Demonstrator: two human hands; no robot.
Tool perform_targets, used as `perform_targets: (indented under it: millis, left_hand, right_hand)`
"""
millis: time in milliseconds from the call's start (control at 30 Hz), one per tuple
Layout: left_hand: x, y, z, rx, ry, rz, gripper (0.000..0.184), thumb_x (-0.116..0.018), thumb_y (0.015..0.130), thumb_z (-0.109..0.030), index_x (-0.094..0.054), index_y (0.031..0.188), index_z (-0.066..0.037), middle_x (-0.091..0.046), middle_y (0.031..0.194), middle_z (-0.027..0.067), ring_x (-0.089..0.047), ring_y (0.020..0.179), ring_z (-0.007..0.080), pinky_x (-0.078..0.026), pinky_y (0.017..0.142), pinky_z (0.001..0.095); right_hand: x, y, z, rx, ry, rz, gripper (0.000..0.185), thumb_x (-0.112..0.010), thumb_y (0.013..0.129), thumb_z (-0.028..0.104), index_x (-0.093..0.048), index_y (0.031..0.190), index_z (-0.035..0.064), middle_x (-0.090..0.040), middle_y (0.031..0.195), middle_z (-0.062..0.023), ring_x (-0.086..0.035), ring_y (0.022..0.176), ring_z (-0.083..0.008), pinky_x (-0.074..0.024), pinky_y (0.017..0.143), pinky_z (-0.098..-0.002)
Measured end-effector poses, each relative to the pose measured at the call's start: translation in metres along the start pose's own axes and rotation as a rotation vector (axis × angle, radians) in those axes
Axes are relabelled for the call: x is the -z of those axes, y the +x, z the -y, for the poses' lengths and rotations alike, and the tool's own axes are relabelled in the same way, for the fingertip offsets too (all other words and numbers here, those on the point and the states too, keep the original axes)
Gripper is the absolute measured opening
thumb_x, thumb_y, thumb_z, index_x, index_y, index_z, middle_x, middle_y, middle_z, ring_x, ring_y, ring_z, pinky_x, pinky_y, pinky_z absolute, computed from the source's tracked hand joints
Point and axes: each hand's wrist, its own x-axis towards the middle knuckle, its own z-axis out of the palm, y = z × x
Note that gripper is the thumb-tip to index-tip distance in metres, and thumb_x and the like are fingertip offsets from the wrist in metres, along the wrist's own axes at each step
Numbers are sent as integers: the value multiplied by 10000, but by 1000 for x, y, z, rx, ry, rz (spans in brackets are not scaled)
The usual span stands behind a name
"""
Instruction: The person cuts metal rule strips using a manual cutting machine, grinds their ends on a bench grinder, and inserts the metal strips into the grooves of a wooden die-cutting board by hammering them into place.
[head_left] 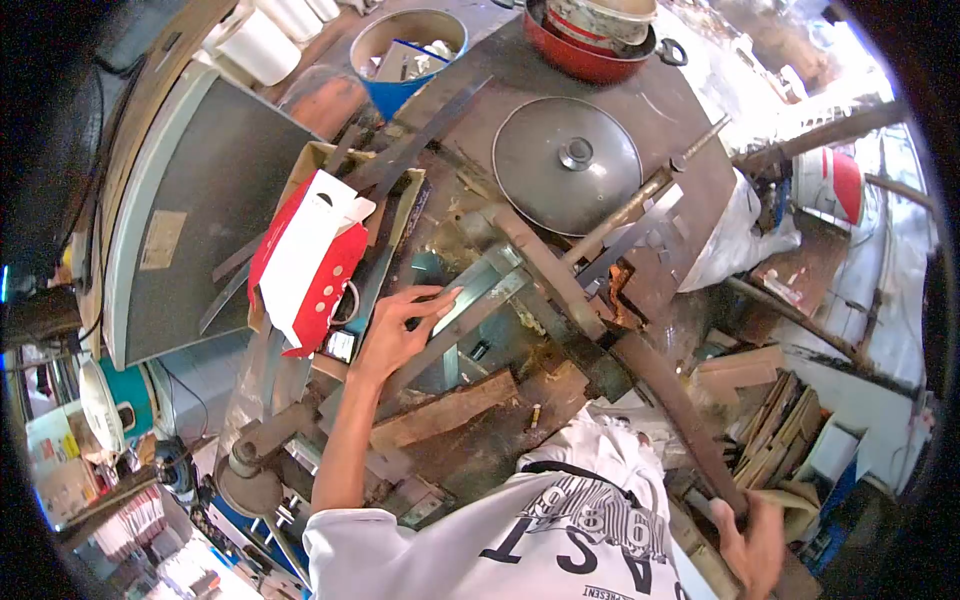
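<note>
My left hand [405, 328] is closed in a pinch, thumb and fingers at the edge of a shiny flat metal strip [475, 287]. The strip lies along a metal bed beneath the joint of a hand-operated lever machine. From there a long, curved, rusty lever [660, 385] runs down to the right. Around its lower end my right hand [752, 545] is wrapped, slightly blurred. Just left of my left hand stands an open red and white cardboard box [318, 265]. Beyond the machine lies a round pan lid [567, 165] with a knob.
A blue bucket [395, 92] and a red pan [590, 62] stand at the back. Wood pieces [445, 408] lie before the machine. Stacked cardboard [775, 425] sits at right, a grey panel [200, 220] at left. A metal rod [640, 195] juts out behind the lever.
</note>
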Motion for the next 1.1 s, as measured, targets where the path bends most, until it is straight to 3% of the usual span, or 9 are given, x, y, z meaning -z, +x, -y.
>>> perform_targets:
  millis: [200, 300, 633, 733, 833, 900, 967, 1033, 1100]
  left_hand:
    - [-33, 34, 0, -131, -11, -83, 298, -686, 859, -61, -724, 1153, -91, -613, 817, 170, -594, 706, 297, -463, 647, 366]
    - [-30, 36, -12, -39, 58, -27, 214, -743, 803, -41, -757, 1016, -57, -641, 873, 147, -610, 705, 276, -481, 650, 353]
    - [-35, 39, 5, -117, 2, 25, 243, -706, 805, 8, -757, 1032, -62, -567, 794, 121, -531, 637, 213, -410, 580, 329]
    - [-35, 38, -1, -121, -29, 15, 253, -720, 803, -13, -757, 1047, -67, -556, 754, 101, -533, 645, 206, -409, 581, 313]
    - [-33, 39, -6, -221, 99, -92, 229, -737, 818, -52, -760, 1045, -69, -589, 774, 104, -564, 668, 203, -433, 605, 305]
    - [-29, 27, -16, -150, 134, -90, 216, -751, 835, -98, -764, 1049, -71, -634, 776, 105, -583, 677, 160, -451, 633, 290]
    - [-23, 16, -19, 225, 131, -294, 247, -718, 875, -113, -735, 1113, -52, -675, 765, 123, -620, 685, 171, -473, 669, 303]
    - [-14, 4, -33, -26, 166, -460, 222, -704, 897, -137, -739, 1088, -27, -645, 705, 69, -549, 638, 113, -428, 614, 270]
    - [-11, -2, -137, 176, 100, -345, 216, -688, 913, -149, -742, 1083, -26, -588, 706, 2, -462, 623, 79, -353, 581, 225]
  right_hand:
    - [19, -15, 18, 44, -180, -59, 472, -702, 863, 355, -645, 1075, -63, -624, 975, -246, -600, 914, -382, -462, 835, -446]
    - [22, -8, 20, 58, -193, -35, 490, -711, 850, 359, -643, 1092, -62, -622, 972, -254, -595, 906, -394, -465, 828, -452]
    - [11, 14, -3, 85, -195, 71, 559, -741, 807, 369, -636, 1149, -60, -616, 961, -279, -578, 880, -436, -473, 803, -474]
    - [-137, 68, -69, 111, 122, -20, 520, -726, 795, 327, -638, 1136, -56, -616, 988, -297, -572, 964, -440, -462, 835, -478]
    - [-200, 119, -63, 233, 442, 173, 481, -708, 804, 358, -629, 1069, -35, -641, 890, -282, -594, 766, -454, -487, 730, -486]
    - [-201, 125, -60, 310, 441, 98, 504, -707, 807, 374, -618, 1075, -43, -637, 844, -271, -595, 729, -459, -492, 713, -490]
    - [-197, 120, -58, 355, 442, 22, 527, -706, 811, 391, -607, 1080, -52, -634, 798, -261, -597, 692, -463, -497, 696, -494]
    - [-179, 106, -48, 330, 435, -16, 547, -708, 827, 387, -586, 1151, -36, -647, 945, -259, -632, 871, -437, -507, 807, -473]
    - [-162, 86, -38, 433, 572, -308, 560, -750, 824, 336, -569, 1244, 13, -615, 1183, -236, -604, 1069, -396, -485, 934, -443]
